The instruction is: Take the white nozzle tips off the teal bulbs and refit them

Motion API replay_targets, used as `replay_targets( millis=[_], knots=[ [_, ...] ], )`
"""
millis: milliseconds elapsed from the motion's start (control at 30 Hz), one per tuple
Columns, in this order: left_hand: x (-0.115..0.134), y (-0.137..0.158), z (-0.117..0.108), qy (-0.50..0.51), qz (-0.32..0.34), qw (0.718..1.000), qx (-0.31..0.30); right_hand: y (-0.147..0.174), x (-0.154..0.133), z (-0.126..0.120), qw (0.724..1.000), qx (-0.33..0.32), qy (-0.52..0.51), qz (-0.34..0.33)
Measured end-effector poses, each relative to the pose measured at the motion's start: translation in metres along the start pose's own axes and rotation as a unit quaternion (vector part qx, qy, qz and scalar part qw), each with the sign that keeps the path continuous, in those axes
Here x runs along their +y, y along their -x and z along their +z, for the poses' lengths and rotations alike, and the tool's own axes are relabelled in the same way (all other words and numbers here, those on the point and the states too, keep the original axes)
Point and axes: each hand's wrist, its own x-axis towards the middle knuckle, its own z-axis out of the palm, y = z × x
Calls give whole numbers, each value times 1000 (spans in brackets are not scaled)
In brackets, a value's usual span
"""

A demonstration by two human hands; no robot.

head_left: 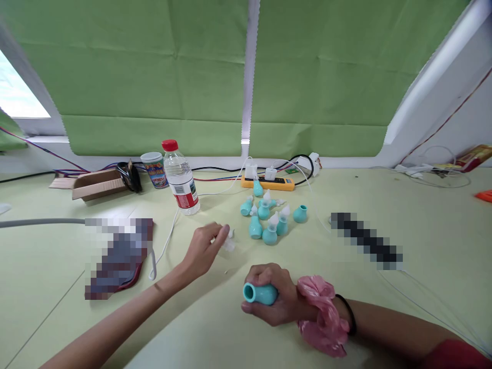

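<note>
The teal bulb [263,294] is in your right hand [285,297], above the near part of the table [184,333], lying on its side with its open mouth turned toward your left. Your right fingers and thumb are wrapped round its body, closed as far as its girth allows, and the rim stays clear of them. Your left hand [205,246] is farther forward on the other side, fingers curled and thumb extended, right at a small translucent piece [229,245]; blur hides whether you are gripping that piece or only beside it. Just beyond your hands stands a cluster of teal bulbs [255,227], several topped with whitish translucent tips, some upright and some tilted. A lone uncapped bulb [300,213] lies tipped at the cluster's right. Behind them is a yellow power strip [268,183] with white plugs in it. To the left you have a red-capped water bottle [182,180], a printed cup [155,171] and an open cardboard box [100,186]. Pink gathered material [321,312] and a black band [348,313] circle your right wrist. Green blinds [154,77] hang at the back.
</note>
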Motion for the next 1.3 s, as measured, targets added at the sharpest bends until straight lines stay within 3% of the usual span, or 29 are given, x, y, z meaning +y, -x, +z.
replay_targets(
  millis=[67,167,333,467,600,733,933,1133,1300],
  knots=[
    [-16,-4,1,-191,114,975,23,2,5,2,1000,-7,16,-7],
    [-38,-4,8,-312,146,939,-2,7,12,4,999,-31,36,7],
    [-50,-2,15,-304,123,944,-28,10,15,2,995,-56,54,57],
    [-47,-2,13,-332,134,932,-51,-1,13,-9,992,-61,69,85],
    [-49,-2,14,-325,138,929,-113,-17,13,-36,986,-48,137,85],
    [-49,2,14,-333,120,927,-129,-20,23,-74,963,-18,235,128],
    [-35,-3,18,-349,136,924,-83,1,54,-116,913,3,366,181],
    [-6,-19,44,-391,172,904,-27,20,82,-124,882,0,408,236],
    [-8,-30,63,-390,155,907,-35,23,90,-127,879,17,415,235]
  ],
)
